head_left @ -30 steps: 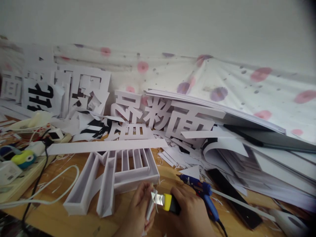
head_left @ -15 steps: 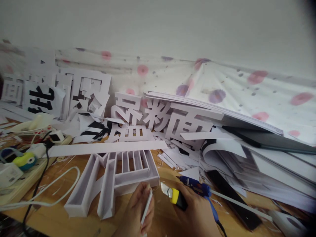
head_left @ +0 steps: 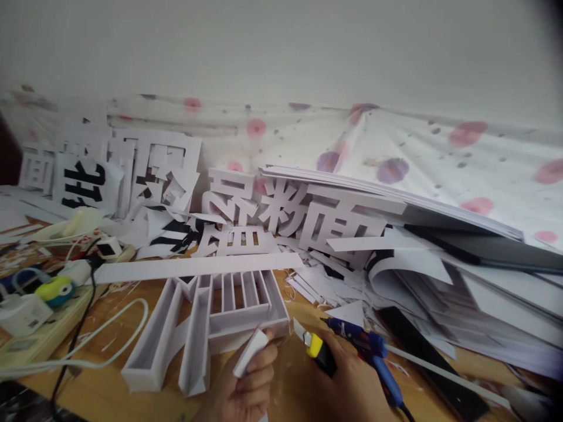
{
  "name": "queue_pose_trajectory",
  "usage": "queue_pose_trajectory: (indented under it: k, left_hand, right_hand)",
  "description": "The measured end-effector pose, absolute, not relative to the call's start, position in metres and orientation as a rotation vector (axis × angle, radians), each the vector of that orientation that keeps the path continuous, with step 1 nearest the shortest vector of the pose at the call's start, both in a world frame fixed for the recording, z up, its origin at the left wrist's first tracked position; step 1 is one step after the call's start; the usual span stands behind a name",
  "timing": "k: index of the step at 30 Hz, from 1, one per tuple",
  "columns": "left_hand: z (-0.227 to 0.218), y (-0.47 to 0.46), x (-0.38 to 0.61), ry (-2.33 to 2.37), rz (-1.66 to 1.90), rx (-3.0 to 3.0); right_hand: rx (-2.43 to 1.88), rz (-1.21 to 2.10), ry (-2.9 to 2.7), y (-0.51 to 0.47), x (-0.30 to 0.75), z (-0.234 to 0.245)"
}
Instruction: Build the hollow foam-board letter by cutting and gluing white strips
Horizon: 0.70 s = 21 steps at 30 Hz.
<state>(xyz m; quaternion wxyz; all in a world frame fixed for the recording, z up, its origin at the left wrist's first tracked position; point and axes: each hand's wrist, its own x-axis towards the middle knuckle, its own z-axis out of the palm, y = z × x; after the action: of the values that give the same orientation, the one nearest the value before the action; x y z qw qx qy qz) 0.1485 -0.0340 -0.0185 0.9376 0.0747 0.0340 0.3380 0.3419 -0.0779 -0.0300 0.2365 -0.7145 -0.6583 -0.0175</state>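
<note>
My left hand (head_left: 244, 384) is closed round a short white foam-board strip (head_left: 250, 353), held tilted at the bottom centre. My right hand (head_left: 349, 384) grips a yellow-and-black utility knife (head_left: 314, 346) with its blade out and pointing up-left, a little apart from the strip. Just beyond my hands lies a white hollow foam-board character (head_left: 211, 319) on the wooden table (head_left: 109, 387). A blue glue gun (head_left: 369, 351) lies right beside my right hand.
Cut-out white characters (head_left: 303, 214) and paper scraps pile up behind, with stacked white boards (head_left: 440, 217) to the right. A long white strip (head_left: 197, 266) lies across the middle. A power strip, plugs and cables (head_left: 53, 305) sit at the left. Dotted cloth hangs along the wall.
The knife has drawn away to the right of the strip. My left hand has turned the strip up and tilted it. The view has shifted slightly.
</note>
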Motion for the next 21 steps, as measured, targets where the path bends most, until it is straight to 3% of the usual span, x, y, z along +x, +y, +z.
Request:
queue_pose_trajectory:
  k: [12, 18, 21]
  left_hand:
    - [-0.025, -0.035, 0.162, 0.381, 0.861, 0.497]
    - [-0.037, -0.053, 0.177, 0.811, 1.321, 1.129]
    - [-0.039, -0.059, 0.181, 0.91, 1.375, 1.3]
  right_hand:
    - [-1.905, -0.007, -1.765, -0.079, 0.335, -0.043]
    - [-1.83, -0.03, -1.693, -0.077, 0.343, -0.036]
    - [-1.908, 0.025, -1.69, -0.077, 0.347, -0.035]
